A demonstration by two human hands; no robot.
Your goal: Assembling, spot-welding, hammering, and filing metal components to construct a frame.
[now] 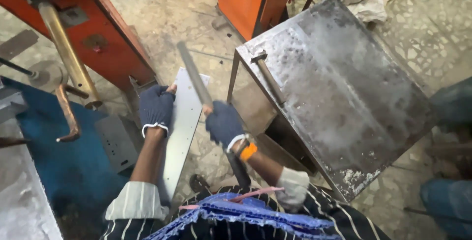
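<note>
Risk first: the right hand (224, 123) is closed around a long grey metal file (196, 80), raised at an angle over the sheet, dark handle end (239, 167) pointing back toward the person's body. The file looks motion-blurred, so it is likely mid-swing or mid-stroke; if it skids off the edge, it could hit the left hand (156, 106), which sits just beside the tool's path. The left hand is gloved, fingers curled over the near top edge of the metal sheet (183, 122), thumb tip showing bare through the glove, so that spot has no protection against burrs or a slipped tool. The sheet is held tilted, lower end hidden behind the person's sleeve and apron (236, 218), and no clamp is visible; a hard stroke could make it slide or flex. The sheet itself is thin, flat, pale grey, long and narrow, with clean straight edges and a dull sheen; edge sharpness cannot be judged. Nearby: a steel surface (339, 102) to the right, scuffed and dusty, with a hammer (268, 75) lying near its left edge, well apart from both hands. Orange machine frames (105, 33) stand behind, with a brass-coloured arm (69, 53) hanging at left.
</note>
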